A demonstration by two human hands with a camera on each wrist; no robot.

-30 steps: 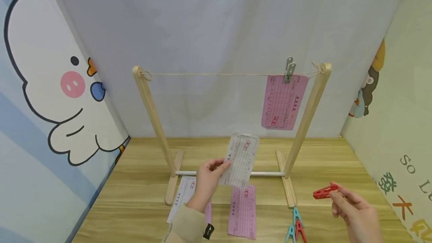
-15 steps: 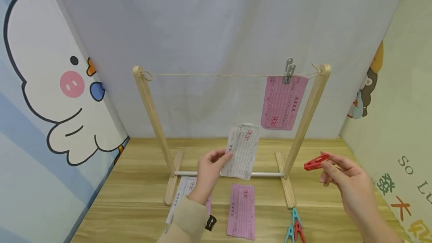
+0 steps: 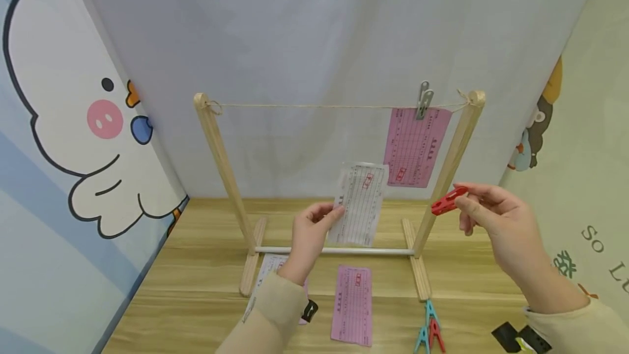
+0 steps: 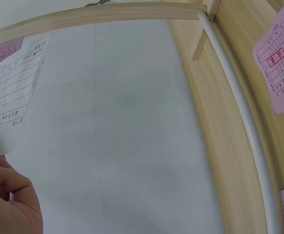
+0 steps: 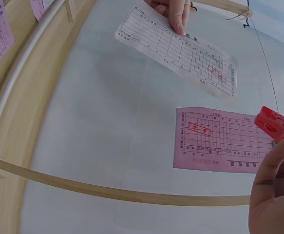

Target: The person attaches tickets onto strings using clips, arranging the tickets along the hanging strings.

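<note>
My left hand (image 3: pixel 313 236) pinches a white printed receipt slip (image 3: pixel 362 204) by its left edge, holding it up in front of the wooden frame below the string (image 3: pixel 304 106). In the right wrist view that white slip (image 5: pixel 180 51) shows a red stamp. Between thumb and fingers, my right hand (image 3: pixel 501 220) holds a red clothespin (image 3: pixel 448 201) beside the frame's right post. A pink slip (image 3: pixel 416 149) hangs from the string's right end under a metal clip (image 3: pixel 424 100).
The wooden frame's left post (image 3: pixel 223 171) and white crossbar (image 3: pixel 339 251) stand on the table. Another pink slip (image 3: pixel 351 306) lies in front, with a white slip (image 3: pixel 267 272) partly behind my left arm. Blue and red clothespins (image 3: pixel 429 328) lie at the front right.
Both hands have risen. The left lifts the white slip toward the string, and the right brings the red clothespin up and to the left.
</note>
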